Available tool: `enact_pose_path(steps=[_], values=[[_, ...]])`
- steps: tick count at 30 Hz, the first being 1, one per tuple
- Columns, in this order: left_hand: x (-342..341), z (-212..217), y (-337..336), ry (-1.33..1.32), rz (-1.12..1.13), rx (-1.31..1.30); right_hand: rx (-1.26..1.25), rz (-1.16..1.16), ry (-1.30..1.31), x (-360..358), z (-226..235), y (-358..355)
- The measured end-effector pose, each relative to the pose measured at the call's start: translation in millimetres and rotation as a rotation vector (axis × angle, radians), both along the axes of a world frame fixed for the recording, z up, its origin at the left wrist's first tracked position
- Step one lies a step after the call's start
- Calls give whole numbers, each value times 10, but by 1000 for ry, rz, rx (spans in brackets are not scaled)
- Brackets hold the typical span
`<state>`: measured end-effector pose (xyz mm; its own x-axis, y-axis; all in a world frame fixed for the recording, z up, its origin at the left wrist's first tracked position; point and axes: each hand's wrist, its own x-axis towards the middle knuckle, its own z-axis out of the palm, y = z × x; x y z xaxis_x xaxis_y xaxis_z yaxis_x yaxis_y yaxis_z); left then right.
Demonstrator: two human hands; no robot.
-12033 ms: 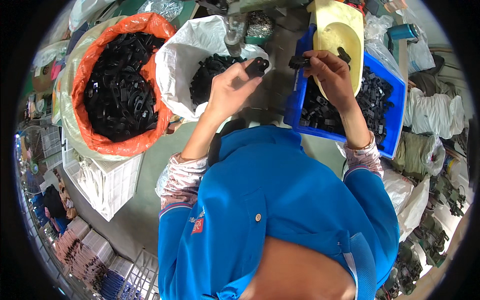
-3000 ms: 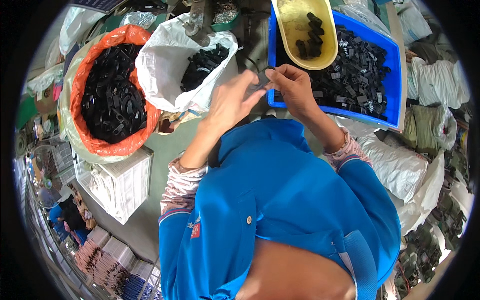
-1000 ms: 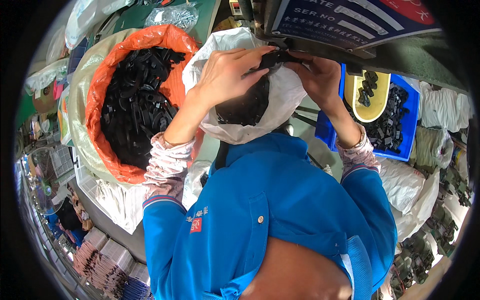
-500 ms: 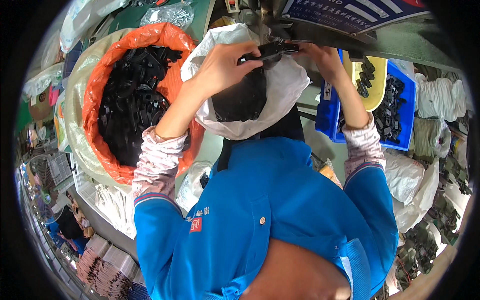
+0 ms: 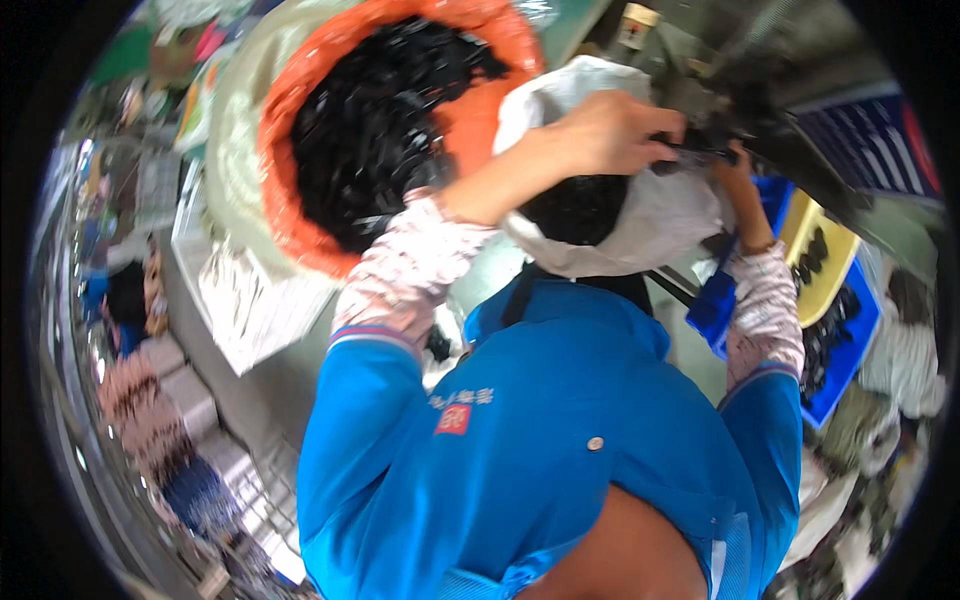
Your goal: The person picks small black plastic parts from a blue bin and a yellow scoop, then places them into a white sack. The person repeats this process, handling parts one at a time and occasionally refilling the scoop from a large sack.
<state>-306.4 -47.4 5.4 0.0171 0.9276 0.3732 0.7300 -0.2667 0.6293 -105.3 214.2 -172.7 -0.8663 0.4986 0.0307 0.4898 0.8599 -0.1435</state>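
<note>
Head view: my left hand (image 5: pixel 610 130) curled shut on a small black plastic part (image 5: pixel 700 152), raised above the white sack (image 5: pixel 640 215) of black pieces. My right hand (image 5: pixel 735 170) meets the part's far end; its finger grip I cannot tell. Orange-lined sack (image 5: pixel 480 110) left, blue bin (image 5: pixel 850 330) right.

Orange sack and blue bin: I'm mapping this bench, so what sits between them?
In the head view, a white bag of black parts sits between orange sack and blue bin.
</note>
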Motion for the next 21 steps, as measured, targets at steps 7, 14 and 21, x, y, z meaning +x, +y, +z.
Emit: enact_pose_path(steps=[7,14,21], values=[[-95,-151,-719,150,243,151,-73,-141,170,-63,-343,272],[-1620,-659,-2112,405,1312,-723,14,-152,30,-149,-291,281],[-1977,-1079,-2624,233,1232,-420,348,-1,396,-244,480,-268]])
